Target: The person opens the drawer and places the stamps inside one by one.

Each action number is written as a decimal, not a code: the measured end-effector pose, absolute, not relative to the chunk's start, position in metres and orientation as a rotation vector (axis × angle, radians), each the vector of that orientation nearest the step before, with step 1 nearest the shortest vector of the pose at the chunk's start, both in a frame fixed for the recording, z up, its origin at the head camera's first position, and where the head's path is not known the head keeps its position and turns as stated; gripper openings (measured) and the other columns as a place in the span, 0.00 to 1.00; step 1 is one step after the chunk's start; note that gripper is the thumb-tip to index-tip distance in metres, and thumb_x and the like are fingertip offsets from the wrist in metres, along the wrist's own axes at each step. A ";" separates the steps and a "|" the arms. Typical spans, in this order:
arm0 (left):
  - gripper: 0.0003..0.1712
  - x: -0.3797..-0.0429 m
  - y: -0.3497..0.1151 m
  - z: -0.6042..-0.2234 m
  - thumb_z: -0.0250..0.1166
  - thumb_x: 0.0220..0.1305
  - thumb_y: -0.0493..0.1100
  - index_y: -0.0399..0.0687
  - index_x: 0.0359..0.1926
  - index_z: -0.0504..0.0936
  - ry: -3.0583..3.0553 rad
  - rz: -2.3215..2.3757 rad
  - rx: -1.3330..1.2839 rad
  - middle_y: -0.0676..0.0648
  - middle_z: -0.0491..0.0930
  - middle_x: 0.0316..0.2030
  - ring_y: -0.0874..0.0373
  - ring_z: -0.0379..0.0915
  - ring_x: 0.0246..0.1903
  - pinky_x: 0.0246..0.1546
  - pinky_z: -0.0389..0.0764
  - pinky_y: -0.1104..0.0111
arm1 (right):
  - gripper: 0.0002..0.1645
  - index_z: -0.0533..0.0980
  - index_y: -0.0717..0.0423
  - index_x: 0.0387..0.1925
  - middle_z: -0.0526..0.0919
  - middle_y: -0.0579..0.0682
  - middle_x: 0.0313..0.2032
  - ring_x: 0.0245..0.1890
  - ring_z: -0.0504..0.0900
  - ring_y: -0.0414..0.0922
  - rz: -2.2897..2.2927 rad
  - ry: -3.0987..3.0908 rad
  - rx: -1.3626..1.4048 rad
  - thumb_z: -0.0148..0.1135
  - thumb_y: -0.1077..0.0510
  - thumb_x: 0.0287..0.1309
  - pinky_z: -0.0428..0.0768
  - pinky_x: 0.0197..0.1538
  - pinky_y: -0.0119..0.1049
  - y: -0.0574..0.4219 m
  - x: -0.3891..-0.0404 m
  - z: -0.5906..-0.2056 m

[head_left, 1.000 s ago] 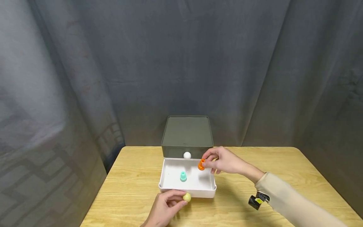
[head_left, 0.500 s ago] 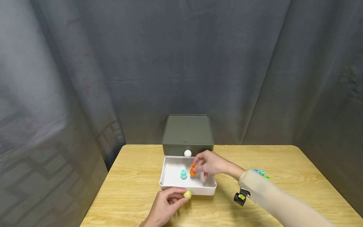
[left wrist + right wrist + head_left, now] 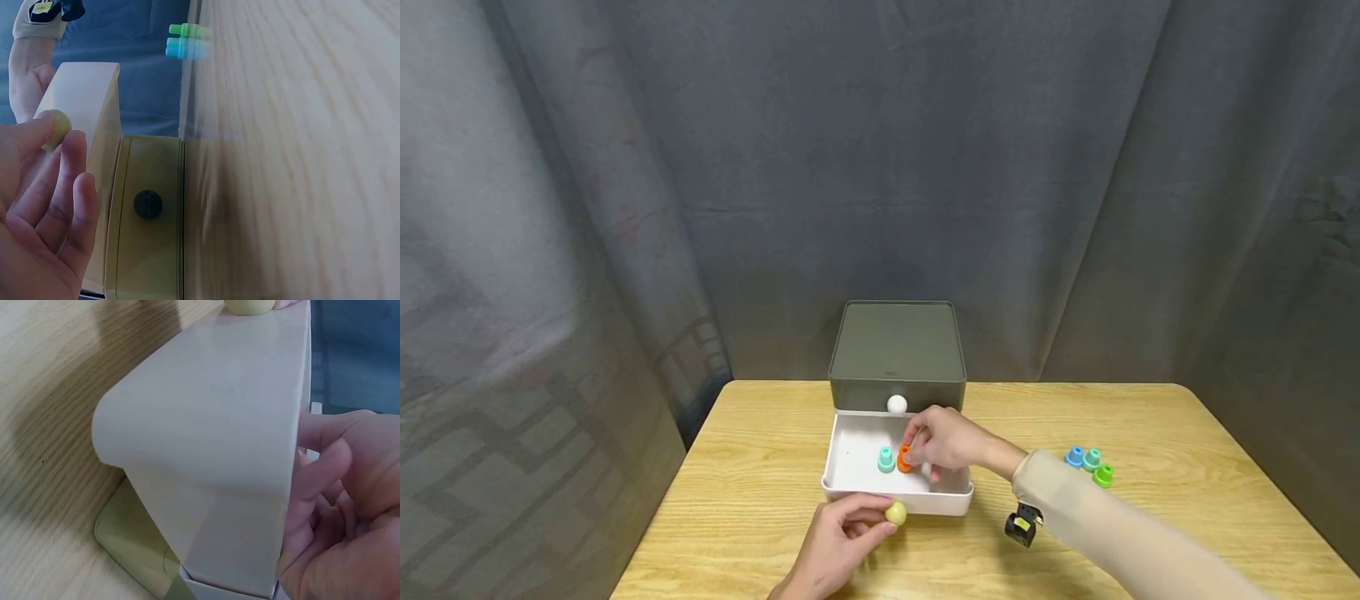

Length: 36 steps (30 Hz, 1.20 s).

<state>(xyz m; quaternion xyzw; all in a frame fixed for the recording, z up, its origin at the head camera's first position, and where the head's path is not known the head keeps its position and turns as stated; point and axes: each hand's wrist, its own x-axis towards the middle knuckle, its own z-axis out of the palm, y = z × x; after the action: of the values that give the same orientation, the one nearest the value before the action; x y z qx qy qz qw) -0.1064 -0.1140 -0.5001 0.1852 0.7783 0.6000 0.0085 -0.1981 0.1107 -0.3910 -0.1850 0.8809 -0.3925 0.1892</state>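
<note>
Beneath a dark grey cabinet top, a white drawer [image 3: 936, 503] is pulled out toward me. My left hand [image 3: 838, 540] pinches the drawer's pale yellow round knob [image 3: 896, 513] between thumb and fingers; the left wrist view shows the same knob [image 3: 60, 129] close up. Inside the drawer, my right hand [image 3: 951, 440] pinches an orange stepped, cone-like piece [image 3: 905, 459] with a hole in its top. A teal piece [image 3: 886, 460] of the same shape stands upright just left of it. In the right wrist view the drawer wall [image 3: 212, 419] hides the orange piece and the right fingertips.
The dark grey cabinet [image 3: 898, 342] stands at the table's back, with a white round knob [image 3: 897, 404] above the open drawer. On the wooden table [image 3: 760, 467], right of the drawer, stand a blue piece [image 3: 1075, 456], a teal one [image 3: 1092, 459] and a green one [image 3: 1103, 475]. Grey curtains surround the table.
My right hand has carried the orange piece leftward and down, close to the teal one. The sleeve's shift has uncovered the three pieces at right. My left hand stays on the knob.
</note>
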 end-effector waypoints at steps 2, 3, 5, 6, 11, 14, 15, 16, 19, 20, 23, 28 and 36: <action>0.16 -0.106 -0.114 -0.500 0.77 0.65 0.46 0.47 0.52 0.90 2.427 1.877 0.578 0.45 0.93 0.38 0.72 0.80 0.29 0.31 0.83 0.76 | 0.06 0.83 0.55 0.38 0.90 0.52 0.28 0.14 0.80 0.36 -1.107 2.484 -0.514 0.75 0.61 0.64 0.70 0.18 0.25 0.110 -0.198 -0.392; 0.16 -0.106 -0.114 -0.500 0.77 0.65 0.46 0.47 0.52 0.90 2.426 1.878 0.578 0.45 0.93 0.38 0.72 0.80 0.29 0.31 0.83 0.76 | 0.06 0.83 0.55 0.38 0.90 0.51 0.28 0.14 0.80 0.36 -1.108 2.488 -0.518 0.75 0.61 0.64 0.70 0.17 0.26 0.110 -0.198 -0.392; 0.16 -0.106 -0.114 -0.499 0.77 0.65 0.46 0.47 0.52 0.90 2.425 1.879 0.579 0.45 0.93 0.39 0.72 0.80 0.29 0.31 0.83 0.76 | 0.06 0.83 0.55 0.38 0.90 0.51 0.28 0.15 0.81 0.37 -1.102 2.498 -0.528 0.75 0.60 0.64 0.70 0.16 0.27 0.111 -0.199 -0.393; 0.16 -0.106 -0.114 -0.499 0.77 0.65 0.46 0.47 0.52 0.90 2.423 1.880 0.582 0.44 0.93 0.39 0.72 0.80 0.29 0.31 0.83 0.76 | 0.06 0.83 0.55 0.38 0.90 0.51 0.28 0.15 0.81 0.37 -1.100 2.503 -0.531 0.76 0.60 0.64 0.71 0.16 0.27 0.111 -0.198 -0.393; 0.16 -0.107 -0.113 -0.498 0.77 0.65 0.46 0.48 0.51 0.90 2.427 1.878 0.580 0.45 0.93 0.38 0.71 0.80 0.29 0.31 0.84 0.75 | 0.07 0.83 0.55 0.39 0.90 0.51 0.27 0.16 0.82 0.37 -1.104 2.511 -0.527 0.76 0.59 0.63 0.73 0.16 0.29 0.113 -0.198 -0.393; 0.16 -0.107 -0.112 -0.498 0.78 0.65 0.46 0.48 0.51 0.90 2.429 1.878 0.576 0.45 0.93 0.38 0.71 0.80 0.29 0.31 0.83 0.75 | 0.07 0.84 0.55 0.40 0.89 0.53 0.27 0.16 0.82 0.38 -1.122 2.495 -0.524 0.76 0.59 0.64 0.74 0.17 0.30 0.114 -0.198 -0.392; 0.16 -0.107 -0.112 -0.498 0.78 0.65 0.46 0.48 0.51 0.90 2.429 1.879 0.577 0.45 0.93 0.38 0.71 0.80 0.29 0.31 0.83 0.76 | 0.07 0.84 0.55 0.40 0.89 0.53 0.27 0.16 0.83 0.38 -1.131 2.487 -0.524 0.75 0.59 0.64 0.74 0.17 0.30 0.115 -0.198 -0.392; 0.16 -0.107 -0.112 -0.498 0.77 0.65 0.46 0.48 0.51 0.90 2.426 1.882 0.579 0.45 0.93 0.38 0.71 0.80 0.29 0.31 0.83 0.76 | 0.08 0.84 0.56 0.41 0.89 0.54 0.27 0.17 0.83 0.38 -1.141 2.479 -0.524 0.75 0.59 0.64 0.75 0.17 0.30 0.116 -0.198 -0.392; 0.16 -0.107 -0.112 -0.499 0.77 0.65 0.46 0.48 0.51 0.90 2.420 1.882 0.577 0.45 0.93 0.38 0.72 0.79 0.29 0.31 0.82 0.76 | 0.09 0.84 0.57 0.42 0.89 0.55 0.29 0.18 0.84 0.40 -1.193 2.448 -0.531 0.75 0.59 0.64 0.77 0.18 0.31 0.119 -0.198 -0.392; 0.15 -0.107 -0.112 -0.500 0.77 0.65 0.46 0.48 0.51 0.90 2.418 1.883 0.577 0.45 0.93 0.38 0.72 0.79 0.29 0.31 0.82 0.76 | 0.09 0.84 0.58 0.43 0.90 0.55 0.30 0.18 0.84 0.40 -1.215 2.437 -0.539 0.74 0.60 0.64 0.78 0.19 0.31 0.120 -0.198 -0.392; 0.15 -0.107 -0.112 -0.502 0.77 0.65 0.45 0.48 0.51 0.90 2.419 1.886 0.578 0.45 0.93 0.38 0.72 0.78 0.28 0.31 0.82 0.76 | 0.10 0.84 0.60 0.45 0.90 0.56 0.32 0.19 0.85 0.42 -1.289 2.412 -0.580 0.72 0.61 0.65 0.80 0.20 0.33 0.124 -0.197 -0.394; 0.14 -0.106 -0.113 -0.503 0.78 0.64 0.43 0.47 0.50 0.90 2.433 1.893 0.583 0.44 0.93 0.38 0.72 0.78 0.28 0.31 0.82 0.76 | 0.13 0.84 0.62 0.47 0.90 0.60 0.36 0.22 0.85 0.45 -1.394 2.394 -0.618 0.72 0.57 0.66 0.84 0.23 0.38 0.133 -0.197 -0.394; 0.14 -0.105 -0.113 -0.502 0.78 0.64 0.42 0.46 0.50 0.90 2.435 1.889 0.552 0.45 0.93 0.37 0.71 0.77 0.28 0.31 0.82 0.77 | 0.17 0.83 0.63 0.50 0.90 0.62 0.39 0.25 0.85 0.45 -1.492 2.380 -0.532 0.72 0.55 0.68 0.82 0.24 0.35 0.160 -0.197 -0.389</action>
<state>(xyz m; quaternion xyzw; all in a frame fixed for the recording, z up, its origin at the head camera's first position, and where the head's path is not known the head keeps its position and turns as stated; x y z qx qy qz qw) -0.1053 -0.1134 -0.5023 0.1762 0.7778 0.6033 0.0053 -0.1966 0.1599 -0.3894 -0.1842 0.8243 -0.5166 0.1407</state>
